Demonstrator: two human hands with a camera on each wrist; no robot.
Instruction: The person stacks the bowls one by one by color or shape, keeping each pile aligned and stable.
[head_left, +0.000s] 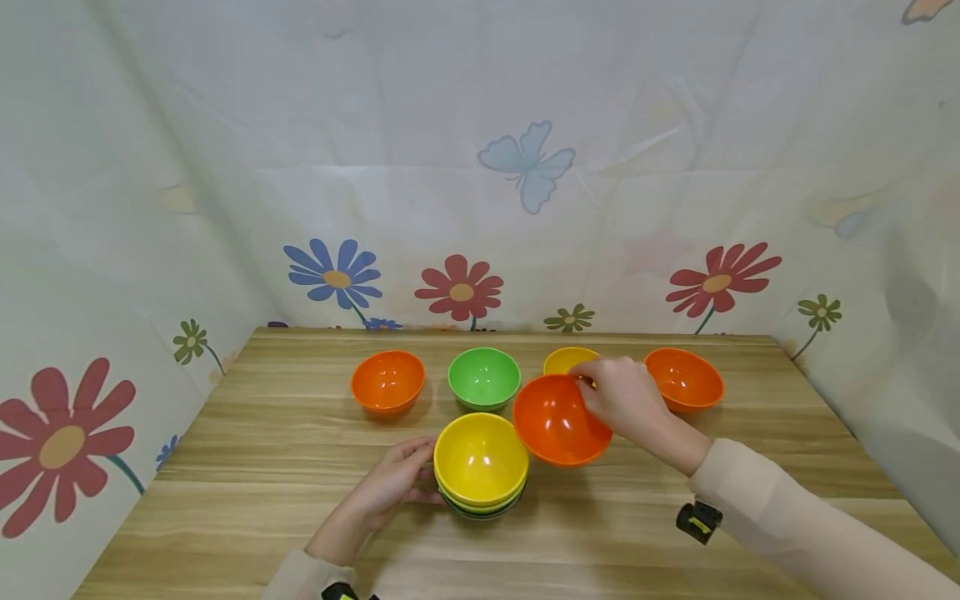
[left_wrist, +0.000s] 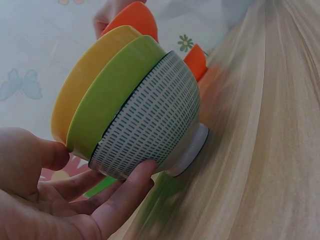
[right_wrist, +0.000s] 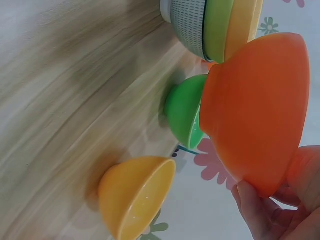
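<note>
My right hand (head_left: 626,402) pinches the rim of an orange bowl (head_left: 561,423), holding it tilted in the air just right of a bowl stack. On top of that stack is a yellow bowl (head_left: 480,458), set in a light green bowl (left_wrist: 112,97). Beneath both, a white bowl with green dashes (left_wrist: 157,107) stands on the table. My left hand (head_left: 393,485) holds the stack from its left side, thumb by the upper rims and fingers against the patterned bowl. In the right wrist view, the orange bowl's outer side hides part of the stack.
Behind the stack, a row of single bowls crosses the wooden table (head_left: 247,467): an orange bowl (head_left: 388,382), a green bowl (head_left: 484,377), another yellow bowl (head_left: 567,359) partly hidden by my right hand, and one more orange bowl (head_left: 684,379). A flowered curtain (head_left: 375,192) hangs behind.
</note>
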